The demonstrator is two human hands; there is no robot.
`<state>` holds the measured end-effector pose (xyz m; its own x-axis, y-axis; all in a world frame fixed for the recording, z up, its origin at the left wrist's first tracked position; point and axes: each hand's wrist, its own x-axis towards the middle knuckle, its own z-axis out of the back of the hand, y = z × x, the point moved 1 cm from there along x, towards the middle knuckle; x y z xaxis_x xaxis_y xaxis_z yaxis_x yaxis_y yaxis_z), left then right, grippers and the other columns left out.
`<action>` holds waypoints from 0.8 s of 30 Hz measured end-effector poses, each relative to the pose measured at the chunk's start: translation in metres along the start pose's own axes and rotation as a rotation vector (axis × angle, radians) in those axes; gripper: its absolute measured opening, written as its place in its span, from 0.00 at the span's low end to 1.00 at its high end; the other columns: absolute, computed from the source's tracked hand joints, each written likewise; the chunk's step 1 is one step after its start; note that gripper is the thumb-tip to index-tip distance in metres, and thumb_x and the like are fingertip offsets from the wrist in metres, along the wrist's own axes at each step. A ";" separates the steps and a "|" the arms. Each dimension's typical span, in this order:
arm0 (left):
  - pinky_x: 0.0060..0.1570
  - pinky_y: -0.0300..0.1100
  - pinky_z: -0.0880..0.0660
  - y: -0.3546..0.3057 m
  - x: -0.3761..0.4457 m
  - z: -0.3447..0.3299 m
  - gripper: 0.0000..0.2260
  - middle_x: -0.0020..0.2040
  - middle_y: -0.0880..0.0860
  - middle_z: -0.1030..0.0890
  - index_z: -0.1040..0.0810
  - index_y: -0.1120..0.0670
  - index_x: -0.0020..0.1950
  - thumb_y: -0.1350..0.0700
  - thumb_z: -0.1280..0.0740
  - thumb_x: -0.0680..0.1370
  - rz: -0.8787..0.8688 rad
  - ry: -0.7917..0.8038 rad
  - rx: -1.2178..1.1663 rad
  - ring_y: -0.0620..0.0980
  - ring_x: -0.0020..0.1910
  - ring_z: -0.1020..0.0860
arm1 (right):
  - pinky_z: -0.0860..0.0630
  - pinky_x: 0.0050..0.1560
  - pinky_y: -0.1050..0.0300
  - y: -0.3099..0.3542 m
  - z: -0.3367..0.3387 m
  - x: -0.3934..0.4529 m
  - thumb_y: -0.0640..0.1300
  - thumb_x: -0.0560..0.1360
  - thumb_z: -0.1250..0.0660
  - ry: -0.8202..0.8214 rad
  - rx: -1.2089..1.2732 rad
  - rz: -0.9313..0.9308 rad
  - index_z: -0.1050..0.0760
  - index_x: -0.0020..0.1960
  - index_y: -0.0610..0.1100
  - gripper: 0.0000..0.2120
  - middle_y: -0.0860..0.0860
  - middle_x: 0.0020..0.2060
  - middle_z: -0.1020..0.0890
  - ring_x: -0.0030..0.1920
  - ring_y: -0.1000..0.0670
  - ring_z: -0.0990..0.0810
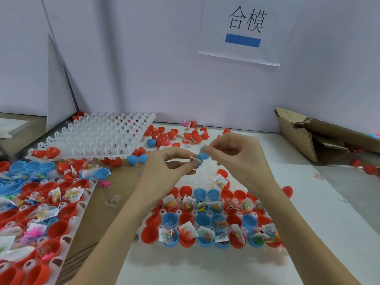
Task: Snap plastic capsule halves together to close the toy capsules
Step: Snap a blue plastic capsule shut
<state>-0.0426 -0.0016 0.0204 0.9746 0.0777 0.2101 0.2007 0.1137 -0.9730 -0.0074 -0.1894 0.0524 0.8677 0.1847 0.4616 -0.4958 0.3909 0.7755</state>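
Pinching a glossy blue capsule half [199, 159] in left hand [164, 167] grip, right hand [236, 155] grip nipping its crinkly packet.

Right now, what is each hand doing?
Left hand: pinches the blue capsule.
Right hand: fingers pinch at the capsule's upper half.

The white bench [308, 212] carried a tray [207, 214] of open red and blue capsule halves. Loose red halves [164, 134] lay scattered behind it. A torn cardboard box [320, 136] sat at its right.
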 end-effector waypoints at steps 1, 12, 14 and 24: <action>0.49 0.39 0.17 0.000 0.000 0.000 0.05 0.48 0.49 0.12 0.14 0.56 0.51 0.61 0.24 0.76 -0.002 -0.006 0.000 0.48 0.45 0.12 | 0.18 0.39 0.64 -0.001 -0.003 -0.001 0.44 0.74 0.24 0.012 -0.013 -0.004 0.15 0.46 0.47 0.02 0.57 0.36 0.14 0.38 0.56 0.15; 0.43 0.33 0.19 -0.001 0.000 -0.001 0.11 0.48 0.44 0.13 0.16 0.50 0.56 0.59 0.23 0.75 -0.055 -0.046 0.055 0.45 0.44 0.13 | 0.22 0.41 0.69 0.004 -0.018 -0.007 0.45 0.74 0.24 -0.019 -0.139 0.016 0.15 0.44 0.50 0.01 0.60 0.36 0.18 0.42 0.59 0.19; 0.43 0.32 0.20 -0.001 -0.001 -0.001 0.09 0.47 0.43 0.13 0.14 0.50 0.54 0.60 0.23 0.76 -0.058 -0.043 0.075 0.44 0.44 0.13 | 0.23 0.40 0.70 0.004 -0.018 -0.007 0.45 0.74 0.24 -0.014 -0.111 -0.003 0.15 0.44 0.50 0.01 0.61 0.35 0.18 0.41 0.59 0.19; 0.49 0.35 0.18 -0.003 0.000 0.000 0.05 0.46 0.48 0.12 0.16 0.54 0.50 0.56 0.24 0.77 -0.010 -0.057 0.020 0.47 0.45 0.12 | 0.19 0.47 0.66 -0.002 -0.008 -0.004 0.49 0.80 0.32 -0.103 -0.170 -0.040 0.16 0.57 0.52 0.08 0.62 0.46 0.18 0.46 0.58 0.18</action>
<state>-0.0435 -0.0017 0.0231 0.9652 0.1322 0.2258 0.2083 0.1340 -0.9688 -0.0097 -0.1841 0.0454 0.8740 0.0765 0.4799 -0.4399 0.5442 0.7144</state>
